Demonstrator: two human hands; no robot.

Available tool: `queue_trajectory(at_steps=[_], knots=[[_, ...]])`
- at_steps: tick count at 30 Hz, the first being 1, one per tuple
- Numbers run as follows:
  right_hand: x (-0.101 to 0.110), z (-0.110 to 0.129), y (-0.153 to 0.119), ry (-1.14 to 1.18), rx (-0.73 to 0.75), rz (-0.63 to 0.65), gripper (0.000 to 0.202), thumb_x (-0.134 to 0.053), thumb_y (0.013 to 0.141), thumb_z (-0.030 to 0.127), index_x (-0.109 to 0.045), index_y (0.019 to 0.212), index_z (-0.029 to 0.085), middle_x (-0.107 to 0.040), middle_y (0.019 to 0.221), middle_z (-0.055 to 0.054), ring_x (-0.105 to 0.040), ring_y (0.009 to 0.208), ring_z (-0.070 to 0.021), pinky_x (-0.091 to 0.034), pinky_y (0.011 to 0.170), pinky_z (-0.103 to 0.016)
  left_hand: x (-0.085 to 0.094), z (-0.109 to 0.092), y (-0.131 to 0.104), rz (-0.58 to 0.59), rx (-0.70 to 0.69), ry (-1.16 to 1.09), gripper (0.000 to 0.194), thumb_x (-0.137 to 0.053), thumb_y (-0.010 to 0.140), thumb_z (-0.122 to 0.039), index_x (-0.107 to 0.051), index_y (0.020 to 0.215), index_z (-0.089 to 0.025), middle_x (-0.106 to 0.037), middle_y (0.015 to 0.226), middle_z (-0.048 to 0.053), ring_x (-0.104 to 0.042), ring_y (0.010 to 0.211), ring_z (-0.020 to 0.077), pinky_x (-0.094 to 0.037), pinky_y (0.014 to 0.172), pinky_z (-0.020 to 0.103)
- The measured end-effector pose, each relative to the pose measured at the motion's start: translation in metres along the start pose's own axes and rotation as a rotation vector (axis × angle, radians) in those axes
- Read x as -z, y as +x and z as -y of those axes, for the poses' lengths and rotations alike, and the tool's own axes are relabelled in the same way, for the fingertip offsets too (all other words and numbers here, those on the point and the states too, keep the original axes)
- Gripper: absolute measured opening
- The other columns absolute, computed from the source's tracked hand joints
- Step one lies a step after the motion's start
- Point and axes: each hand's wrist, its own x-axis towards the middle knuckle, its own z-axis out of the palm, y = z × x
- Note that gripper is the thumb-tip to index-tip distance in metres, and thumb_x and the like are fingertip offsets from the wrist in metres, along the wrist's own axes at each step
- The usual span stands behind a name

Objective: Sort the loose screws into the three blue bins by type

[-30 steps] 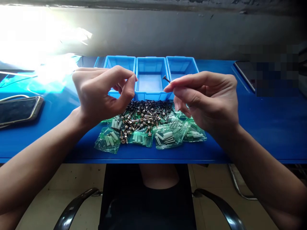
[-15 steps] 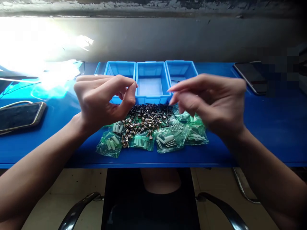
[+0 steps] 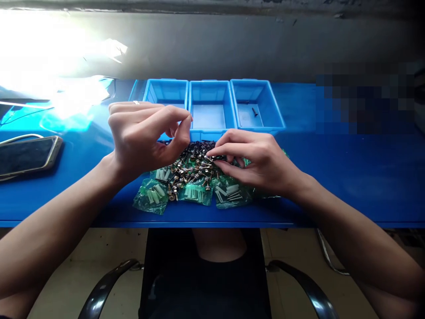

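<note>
My left hand [image 3: 146, 137] hovers before the left blue bin [image 3: 168, 91], thumb and index fingertip pinched together; anything between them is too small to make out. My right hand [image 3: 262, 159] reaches over the heap of screws, thumb and fingertips apart at its right side. Black screws lie at the back of the heap and brass-coloured screws [image 3: 195, 170] with washers at the front. Small green bags of white plugs and screws [image 3: 151, 197] lie along the near side. Inside the right blue bin [image 3: 281, 116] are a black screw [image 3: 254, 112] and another dark piece.
The middle blue bin [image 3: 212, 132] stands between the other two. A phone [image 3: 29, 155] with a cable lies at the left on the blue table [image 3: 348, 177]. Bright light glares at the back left. A chair with black armrests [image 3: 102, 288] is below the table edge.
My right hand has moved left and down from beside the right bin to the heap, and its fingers have parted. The right bin's inside now shows. My left hand stays pinched, nearly still.
</note>
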Motion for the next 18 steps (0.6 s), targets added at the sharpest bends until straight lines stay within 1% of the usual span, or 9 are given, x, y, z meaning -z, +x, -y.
queue_trajectory(at_steps=[4,8,10,12,15,18], knots=[[0.001,-0.002,0.001,-0.011,0.009,0.005,0.012,-0.069,0.104,0.009,-0.081,0.103,0.012,-0.075,0.1,-0.009,-0.069,0.083,-0.0161,-0.055,0.072,-0.031,-0.004,-0.001,-0.001,-0.041,0.014,-0.009,0.011,-0.073,0.092,-0.014,-0.069,0.085,-0.022,-0.058,0.055,-0.01,-0.06,0.048,0.0083,-0.04,0.047,0.026],[0.002,-0.003,0.002,-0.121,0.006,0.004,0.015,-0.062,0.108,0.01,-0.074,0.101,0.014,-0.072,0.102,-0.01,-0.068,0.085,-0.0192,-0.056,0.073,-0.036,-0.005,-0.003,-0.002,-0.018,0.033,-0.012,0.012,-0.067,0.096,-0.016,-0.069,0.086,-0.022,-0.063,0.058,-0.009,-0.062,0.049,0.0093,-0.042,0.05,0.026],[0.002,-0.002,0.002,-0.148,-0.009,-0.024,0.014,-0.06,0.108,0.01,-0.071,0.101,0.017,-0.07,0.106,-0.011,-0.066,0.086,-0.0205,-0.057,0.075,-0.038,-0.004,-0.003,-0.002,0.002,0.05,-0.015,0.014,-0.066,0.098,-0.017,-0.07,0.086,-0.023,-0.065,0.059,-0.008,-0.062,0.05,0.0102,-0.042,0.049,0.028],[0.003,0.0,0.003,-0.144,-0.052,-0.079,0.014,-0.061,0.107,0.011,-0.07,0.1,0.02,-0.068,0.107,-0.01,-0.066,0.089,-0.0218,-0.058,0.076,-0.04,-0.002,-0.003,-0.002,0.023,0.056,-0.014,0.014,-0.066,0.097,-0.017,-0.069,0.086,-0.024,-0.065,0.06,-0.009,-0.062,0.05,0.0103,-0.042,0.049,0.028],[0.005,0.007,0.004,-0.023,-0.155,-0.191,0.011,-0.064,0.106,0.015,-0.066,0.098,0.023,-0.068,0.1,-0.006,-0.066,0.086,-0.02,-0.059,0.072,-0.037,-0.001,-0.002,-0.001,0.046,0.058,-0.018,0.012,-0.067,0.095,-0.015,-0.069,0.088,-0.024,-0.067,0.062,-0.01,-0.063,0.052,0.0094,-0.047,0.052,0.027],[0.006,0.012,0.003,0.222,-0.273,-0.27,0.009,-0.067,0.109,0.026,-0.064,0.1,0.025,-0.071,0.085,0.0,-0.064,0.067,-0.0147,-0.055,0.057,-0.032,-0.002,0.0,-0.001,0.021,0.033,-0.043,0.011,-0.072,0.09,-0.012,-0.07,0.087,-0.023,-0.066,0.061,-0.011,-0.064,0.052,0.0081,-0.047,0.05,0.025]])
